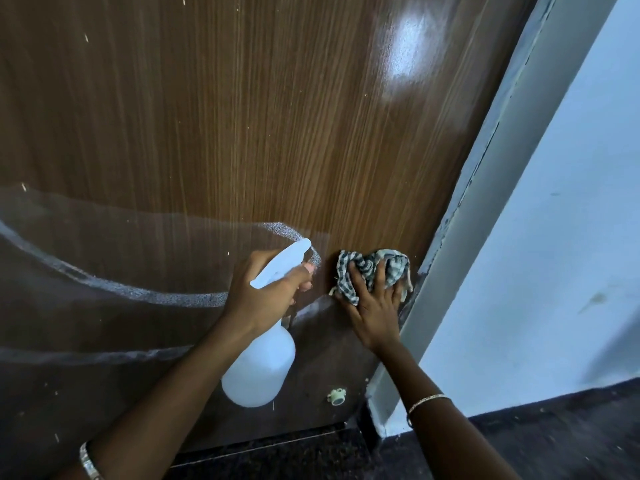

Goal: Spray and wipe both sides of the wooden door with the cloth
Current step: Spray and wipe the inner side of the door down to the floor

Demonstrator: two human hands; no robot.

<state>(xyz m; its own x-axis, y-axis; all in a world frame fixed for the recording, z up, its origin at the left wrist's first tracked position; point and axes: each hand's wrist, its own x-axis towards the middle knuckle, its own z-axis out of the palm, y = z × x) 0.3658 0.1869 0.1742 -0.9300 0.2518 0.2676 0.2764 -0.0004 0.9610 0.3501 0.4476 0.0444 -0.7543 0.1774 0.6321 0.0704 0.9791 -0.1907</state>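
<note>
Left forearm (145,403) seen lowest in view | spray bottle (259,368) gripped at neck by curled left hand (266,292) | cloth (367,271) pressed on wooden door (242,133), low right by frame (485,237), under splayed right hand (375,306) | step: wiping | next: strokes needed across wet streaks (145,292)

Dim, cool indoor light. A white glare patch sits far up the glossy door (242,133), right of centre (the grain washes out there); its near part lies in shadow. The spray bottle (259,368) looks soft-edged. The door frame (485,216) bows from wide-angle distortion; the right-hand wall (561,237) reads bluish.
</note>
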